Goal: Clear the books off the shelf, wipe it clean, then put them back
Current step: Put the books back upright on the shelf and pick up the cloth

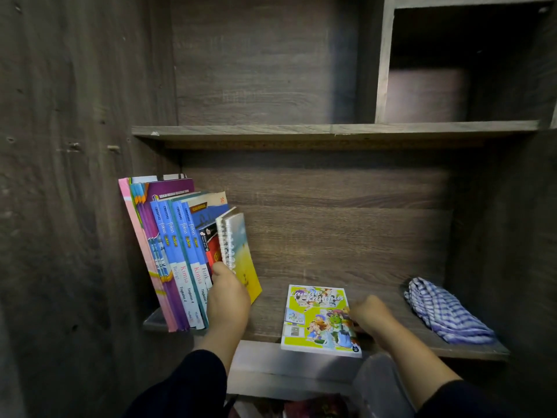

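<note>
A row of books [174,257] leans against the left wall of the wooden shelf [301,324]. Its rightmost member is a spiral-bound notebook [241,248] with a yellow and blue cover. My left hand [227,297] rests against the lower part of that notebook and the books beside it, fingers hidden behind the hand. A green and yellow cartoon book [321,319] lies flat near the shelf's front edge. My right hand [369,313] holds this book at its right edge, fingers curled at the cover.
A blue and white checked cloth [446,309] lies bunched at the right end of the shelf. Another shelf board [331,131] runs above, with compartments at the upper right. A pale ledge [286,369] sits just below the shelf front.
</note>
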Demonstrator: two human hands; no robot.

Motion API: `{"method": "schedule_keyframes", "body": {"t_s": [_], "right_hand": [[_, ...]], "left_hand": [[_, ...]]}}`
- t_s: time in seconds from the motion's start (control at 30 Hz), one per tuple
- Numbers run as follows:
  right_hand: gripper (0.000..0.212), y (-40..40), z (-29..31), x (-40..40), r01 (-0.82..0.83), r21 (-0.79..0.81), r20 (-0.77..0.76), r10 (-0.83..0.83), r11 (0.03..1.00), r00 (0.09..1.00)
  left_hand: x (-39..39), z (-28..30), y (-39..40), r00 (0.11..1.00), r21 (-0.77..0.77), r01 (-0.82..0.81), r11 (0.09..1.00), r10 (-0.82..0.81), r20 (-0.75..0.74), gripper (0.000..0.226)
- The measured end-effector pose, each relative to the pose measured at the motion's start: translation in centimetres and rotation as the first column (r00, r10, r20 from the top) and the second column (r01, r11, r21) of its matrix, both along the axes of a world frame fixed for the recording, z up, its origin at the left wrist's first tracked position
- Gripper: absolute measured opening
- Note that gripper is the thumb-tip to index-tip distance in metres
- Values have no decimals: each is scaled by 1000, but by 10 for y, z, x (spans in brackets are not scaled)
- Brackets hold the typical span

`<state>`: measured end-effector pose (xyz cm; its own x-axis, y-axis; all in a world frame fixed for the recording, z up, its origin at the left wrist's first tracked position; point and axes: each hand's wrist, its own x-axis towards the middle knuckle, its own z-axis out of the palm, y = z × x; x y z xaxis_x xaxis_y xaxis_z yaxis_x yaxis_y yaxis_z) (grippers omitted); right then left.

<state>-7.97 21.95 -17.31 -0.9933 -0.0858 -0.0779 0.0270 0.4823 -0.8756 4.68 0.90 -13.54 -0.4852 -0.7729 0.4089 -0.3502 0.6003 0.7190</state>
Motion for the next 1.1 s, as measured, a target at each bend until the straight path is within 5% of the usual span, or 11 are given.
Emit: {"method": "schedule_keyframes", "body": {"t_s": [0.5,0.7,0.97,1.1], "right_hand": [[18,-1,0,-4,13,-42,50,-11,999,999],[22,3,3,1,-46,-25,42,47,999,998],[13,2,6,4,-38,-28,48,39,999,998],[32,1,5,0,-38,-18,50,39,999,998]], "left_hand": [[3,-13,-10,961,-337,45,941,51,270,16],[13,-12,-25,879,-498,134,857,129,459,21],[8,-12,-21,812,-496,191,847,148,565,25],[1,-6,-5,829,-546,264,795,102,550,32]]}}
